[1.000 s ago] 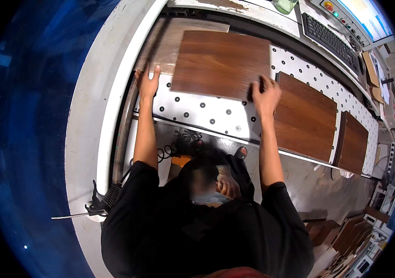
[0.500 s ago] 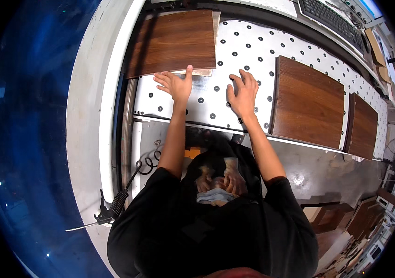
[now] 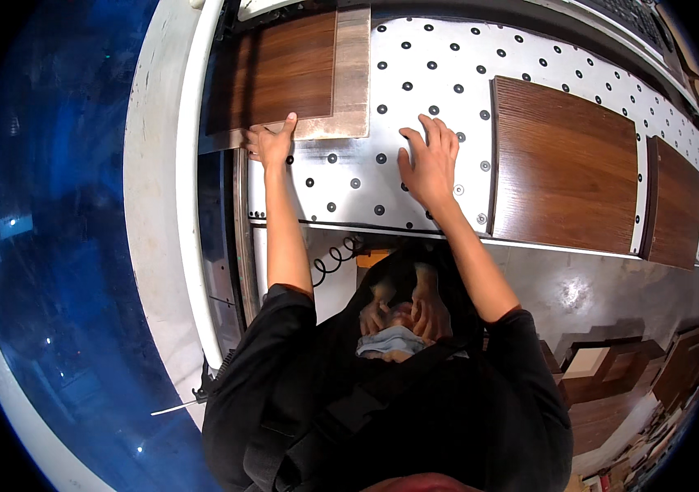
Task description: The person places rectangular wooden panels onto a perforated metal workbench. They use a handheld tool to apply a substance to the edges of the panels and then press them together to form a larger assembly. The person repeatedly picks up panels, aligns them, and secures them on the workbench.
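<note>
- The left hand [image 3: 270, 144] is shown with its fingers [image 3: 287, 125] close together, the tips pressed on the near edge of a dark walnut-brown wood-grain rectangular panel [image 3: 282, 72]; nothing is clamped between them.
- The right hand [image 3: 429, 162] is laid flat, its fingers [image 3: 440, 135] spread apart, palm down on the white bench top dotted with black round holes [image 3: 399, 66]; it is seen apart from every panel.
- The panel under the left hand is placed at the far left corner of the bench, with a paler, lighter-brown strip [image 3: 355, 70] along its right side and near edge.
- Judged from the pose, the step is done well if the panel is pushed with even fingertip pressure along its near edge, kept square to the bench's left edge, while the flat hand steadies the body.
- A second large brown wood-grain panel [image 3: 564, 174] is seen lying right of the right hand, near it but not touched; a third narrower one [image 3: 676, 205] follows at the right end.
- A black coiled cable [image 3: 335, 256] is seen hanging under the near edge.
- No package, label or sign can be made out on the bench; stacked brown boards [image 3: 612, 385] are seen at lower right.
</note>
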`<action>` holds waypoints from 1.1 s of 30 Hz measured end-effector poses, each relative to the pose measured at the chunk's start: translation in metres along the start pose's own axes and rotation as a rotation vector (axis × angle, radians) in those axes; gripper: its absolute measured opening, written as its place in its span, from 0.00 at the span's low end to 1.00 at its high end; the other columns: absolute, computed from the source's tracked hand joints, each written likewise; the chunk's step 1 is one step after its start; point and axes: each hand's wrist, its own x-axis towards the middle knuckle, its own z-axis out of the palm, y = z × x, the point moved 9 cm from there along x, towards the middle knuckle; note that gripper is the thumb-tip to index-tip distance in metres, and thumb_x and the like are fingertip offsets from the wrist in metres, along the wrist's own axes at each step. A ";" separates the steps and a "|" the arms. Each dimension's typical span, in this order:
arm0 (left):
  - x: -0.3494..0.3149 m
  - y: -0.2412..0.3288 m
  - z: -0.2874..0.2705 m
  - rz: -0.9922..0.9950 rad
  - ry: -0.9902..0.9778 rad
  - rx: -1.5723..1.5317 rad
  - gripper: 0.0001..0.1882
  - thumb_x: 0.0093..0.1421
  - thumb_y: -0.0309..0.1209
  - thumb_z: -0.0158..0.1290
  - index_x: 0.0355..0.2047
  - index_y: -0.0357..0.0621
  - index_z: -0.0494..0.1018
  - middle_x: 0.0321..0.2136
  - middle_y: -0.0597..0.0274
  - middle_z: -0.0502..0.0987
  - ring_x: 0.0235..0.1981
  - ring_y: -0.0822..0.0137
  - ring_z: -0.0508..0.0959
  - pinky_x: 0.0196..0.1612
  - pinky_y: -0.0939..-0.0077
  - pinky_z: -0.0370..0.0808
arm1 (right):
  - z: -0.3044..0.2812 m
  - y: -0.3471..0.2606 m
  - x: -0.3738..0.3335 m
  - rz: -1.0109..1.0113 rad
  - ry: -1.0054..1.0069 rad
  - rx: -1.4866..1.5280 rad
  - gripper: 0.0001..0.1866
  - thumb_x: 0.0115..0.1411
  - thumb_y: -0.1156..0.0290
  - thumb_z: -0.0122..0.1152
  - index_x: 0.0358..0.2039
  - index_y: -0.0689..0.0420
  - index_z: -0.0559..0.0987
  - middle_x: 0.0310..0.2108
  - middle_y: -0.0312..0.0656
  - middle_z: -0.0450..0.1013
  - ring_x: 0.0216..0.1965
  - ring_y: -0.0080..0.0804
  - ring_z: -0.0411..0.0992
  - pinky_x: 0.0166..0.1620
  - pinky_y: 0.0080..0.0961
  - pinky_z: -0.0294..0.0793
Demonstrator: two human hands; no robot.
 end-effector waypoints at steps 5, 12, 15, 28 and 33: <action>0.042 -0.051 -0.004 0.007 -0.034 -0.116 0.68 0.44 0.70 0.64 0.73 0.40 0.47 0.73 0.31 0.34 0.72 0.27 0.28 0.68 0.29 0.27 | 0.000 -0.004 0.002 -0.014 -0.011 0.003 0.18 0.57 0.71 0.65 0.49 0.55 0.80 0.61 0.54 0.64 0.66 0.54 0.56 0.68 0.51 0.49; 0.067 -0.077 -0.034 -0.075 0.012 -0.070 0.59 0.42 0.69 0.66 0.68 0.48 0.61 0.64 0.39 0.66 0.70 0.40 0.58 0.69 0.36 0.46 | -0.003 -0.008 0.003 -0.046 0.020 -0.011 0.18 0.56 0.72 0.64 0.49 0.56 0.79 0.60 0.55 0.64 0.65 0.56 0.57 0.67 0.53 0.50; 0.089 -0.081 -0.030 0.212 -0.081 -0.480 0.50 0.44 0.64 0.68 0.63 0.50 0.70 0.57 0.44 0.76 0.63 0.49 0.71 0.65 0.47 0.62 | 0.000 -0.011 0.001 -0.056 0.016 -0.002 0.18 0.56 0.71 0.63 0.49 0.57 0.79 0.60 0.56 0.64 0.65 0.57 0.56 0.67 0.53 0.49; 0.034 -0.072 -0.029 -0.216 0.230 -0.012 0.57 0.52 0.76 0.49 0.73 0.55 0.53 0.69 0.23 0.48 0.71 0.28 0.41 0.71 0.40 0.34 | 0.041 -0.035 0.034 -0.101 -0.161 -0.049 0.40 0.56 0.52 0.69 0.66 0.53 0.67 0.69 0.62 0.53 0.72 0.62 0.45 0.71 0.65 0.37; 0.040 -0.078 -0.019 -0.149 0.192 -0.022 0.56 0.55 0.75 0.46 0.74 0.52 0.50 0.70 0.20 0.41 0.73 0.30 0.36 0.72 0.43 0.32 | 0.061 -0.041 0.067 -0.268 -0.276 -0.109 0.41 0.57 0.47 0.67 0.66 0.53 0.67 0.68 0.64 0.55 0.71 0.63 0.48 0.71 0.62 0.43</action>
